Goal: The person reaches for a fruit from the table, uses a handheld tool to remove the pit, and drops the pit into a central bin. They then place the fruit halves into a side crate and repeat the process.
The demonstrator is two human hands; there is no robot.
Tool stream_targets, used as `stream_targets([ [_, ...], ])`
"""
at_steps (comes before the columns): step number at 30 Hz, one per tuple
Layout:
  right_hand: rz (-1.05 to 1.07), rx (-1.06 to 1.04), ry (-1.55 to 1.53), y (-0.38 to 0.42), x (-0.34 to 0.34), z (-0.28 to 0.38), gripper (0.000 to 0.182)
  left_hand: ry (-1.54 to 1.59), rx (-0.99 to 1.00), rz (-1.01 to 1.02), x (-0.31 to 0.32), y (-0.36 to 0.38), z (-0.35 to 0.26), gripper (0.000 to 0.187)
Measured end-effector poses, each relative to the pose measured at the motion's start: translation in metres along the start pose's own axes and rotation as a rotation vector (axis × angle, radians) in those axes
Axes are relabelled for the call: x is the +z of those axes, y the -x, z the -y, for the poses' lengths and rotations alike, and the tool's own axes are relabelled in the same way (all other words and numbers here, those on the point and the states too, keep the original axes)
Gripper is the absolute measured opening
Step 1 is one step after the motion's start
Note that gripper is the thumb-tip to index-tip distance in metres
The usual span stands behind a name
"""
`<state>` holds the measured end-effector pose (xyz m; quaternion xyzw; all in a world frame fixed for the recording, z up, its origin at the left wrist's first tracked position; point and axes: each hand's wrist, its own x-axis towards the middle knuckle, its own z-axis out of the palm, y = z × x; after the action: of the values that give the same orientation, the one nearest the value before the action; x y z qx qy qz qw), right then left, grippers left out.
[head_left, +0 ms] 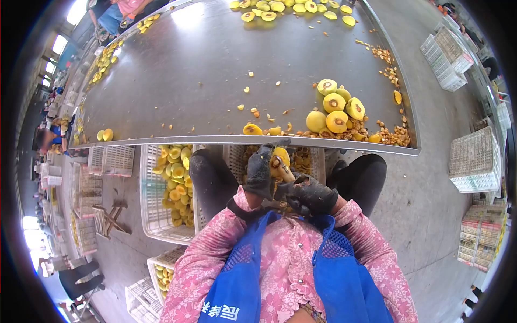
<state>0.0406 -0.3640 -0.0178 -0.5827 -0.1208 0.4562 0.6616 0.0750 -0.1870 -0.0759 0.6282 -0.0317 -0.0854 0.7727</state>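
My left hand (260,171), in a dark, dirty glove, is closed around a yellow peach half (282,155) just in front of the table edge. In my right hand (309,195), also gloved, is a small tool with a light handle (287,175). Its tip is at the cut face of the peach half; the exact shape of the tip is hidden. Below my hands, between my knees, stands a crate (233,159) with peach pieces in it. Several peach halves (337,121) with brown centres are piled on the table near its right corner.
The metal table (215,81) has a raised rim. Pits and scraps (396,134) lie along its right side, more peach halves (277,6) at the far end. A white crate of peach halves (153,226) stands at my left. Stacked crates (474,159) are on the right; other people sit farther off.
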Motion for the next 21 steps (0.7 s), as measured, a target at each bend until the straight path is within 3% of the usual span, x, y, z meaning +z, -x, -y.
stream_targets([
  [1,-0.056,-0.036,-0.082,-0.002,0.003,-0.005,0.022,0.065,-0.05,-0.007,-0.002,0.0,0.003,0.028],
  [3,-0.111,-0.068,-0.166,-0.005,0.001,-0.014,0.019,-0.115,0.029,0.003,-0.006,-0.002,0.01,0.029],
  [4,-0.101,-0.447,0.35,-0.007,-0.007,-0.018,0.02,-0.175,0.055,0.004,-0.008,-0.003,0.013,0.029],
  [6,-0.083,-0.821,0.872,-0.005,-0.008,-0.004,0.021,0.246,-0.259,0.153,0.002,-0.005,-0.021,0.036],
  [8,-0.106,0.154,0.083,0.006,-0.001,0.016,0.023,0.288,-0.357,0.148,0.005,-0.006,-0.034,0.034],
  [9,-0.106,0.155,0.083,0.004,-0.001,0.01,0.023,0.33,-0.454,0.143,0.006,-0.006,-0.037,0.032],
  [12,-0.18,0.082,0.15,0.001,0.001,0.004,0.021,0.304,-0.441,0.123,0.008,-0.003,-0.032,0.032],
  [15,-0.152,0.243,0.334,0.004,0.001,0.009,0.025,0.316,-0.423,0.119,0.009,0.002,-0.026,0.032],
  [18,-0.166,0.146,0.207,0.002,-0.002,-0.003,0.026,0.366,-0.436,0.105,0.009,0.001,-0.026,0.033],
  [21,-0.017,-0.107,0.17,0.006,-0.002,0.01,0.018,0.358,-0.405,0.099,0.006,-0.003,-0.019,0.032],
])
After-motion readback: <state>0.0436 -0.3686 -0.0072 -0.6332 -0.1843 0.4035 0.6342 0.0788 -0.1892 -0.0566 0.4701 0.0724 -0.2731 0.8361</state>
